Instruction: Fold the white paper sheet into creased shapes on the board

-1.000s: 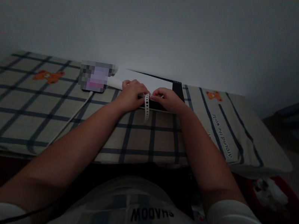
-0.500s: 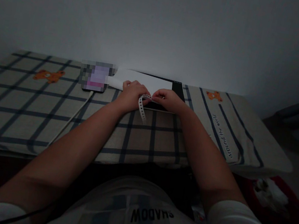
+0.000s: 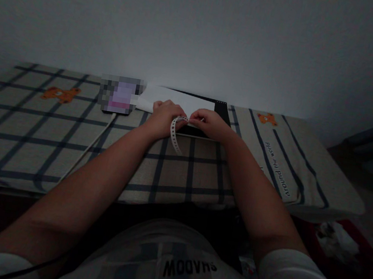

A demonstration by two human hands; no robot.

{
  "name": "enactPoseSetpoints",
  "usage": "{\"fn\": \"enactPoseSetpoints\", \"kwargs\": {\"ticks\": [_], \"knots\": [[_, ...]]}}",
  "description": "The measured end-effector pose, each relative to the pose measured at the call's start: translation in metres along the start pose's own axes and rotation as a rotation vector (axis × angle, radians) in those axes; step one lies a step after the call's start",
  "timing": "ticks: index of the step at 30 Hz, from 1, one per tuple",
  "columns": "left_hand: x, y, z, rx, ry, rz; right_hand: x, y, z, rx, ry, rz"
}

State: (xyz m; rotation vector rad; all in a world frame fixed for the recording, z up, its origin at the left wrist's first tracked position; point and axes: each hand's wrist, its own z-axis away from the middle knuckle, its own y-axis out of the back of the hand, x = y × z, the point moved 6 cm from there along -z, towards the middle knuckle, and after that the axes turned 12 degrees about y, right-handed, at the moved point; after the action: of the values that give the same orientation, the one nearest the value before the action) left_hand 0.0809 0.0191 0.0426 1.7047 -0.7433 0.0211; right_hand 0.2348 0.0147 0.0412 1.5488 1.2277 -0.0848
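Both hands meet over a white paper sheet (image 3: 185,99) lying on a black notebook (image 3: 225,113). A narrow white paper strip (image 3: 173,133) with a row of dark punched holes curls over my left thumb, its loose end hanging toward me. My left hand (image 3: 165,118) is closed, thumb and fingers pinching near the top of that strip. Right beside it, my right hand (image 3: 209,123) is closed in a pinch where the strip runs to its fingertips. Whether the strip still joins the sheet there is hidden by the fingers.
A phone (image 3: 118,100), partly pixelated, lies left of the paper with a white cable (image 3: 88,148) running to the front edge. A checked cloth (image 3: 32,127) covers the table against a grey wall (image 3: 203,33). A red container (image 3: 363,252) holding white stuff stands below right.
The punched strip's hanging part has bowed a little further left and its loose end has shifted slightly. Both hands have barely moved.
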Motion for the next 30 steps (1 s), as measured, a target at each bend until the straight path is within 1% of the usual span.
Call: {"fn": "enactPoseSetpoints", "kwargs": {"ticks": [5, 11, 20, 27, 30], "knots": [[0.001, 0.002, 0.000, 0.019, 0.014, 0.022, 0.006, 0.002, 0.000, 0.023, -0.014, -0.028], [0.004, 0.004, 0.002, 0.019, 0.007, -0.003, 0.010, 0.000, 0.002, -0.016, -0.067, -0.053], [0.004, -0.001, 0.001, -0.010, -0.024, -0.046, 0.008, -0.001, 0.001, -0.011, -0.050, -0.055], [0.002, 0.001, 0.000, -0.003, -0.015, 0.005, 0.002, 0.001, -0.001, 0.002, 0.012, -0.014], [0.002, 0.002, -0.001, 0.009, 0.000, 0.020, 0.003, 0.003, 0.000, 0.012, 0.007, -0.035]]}}
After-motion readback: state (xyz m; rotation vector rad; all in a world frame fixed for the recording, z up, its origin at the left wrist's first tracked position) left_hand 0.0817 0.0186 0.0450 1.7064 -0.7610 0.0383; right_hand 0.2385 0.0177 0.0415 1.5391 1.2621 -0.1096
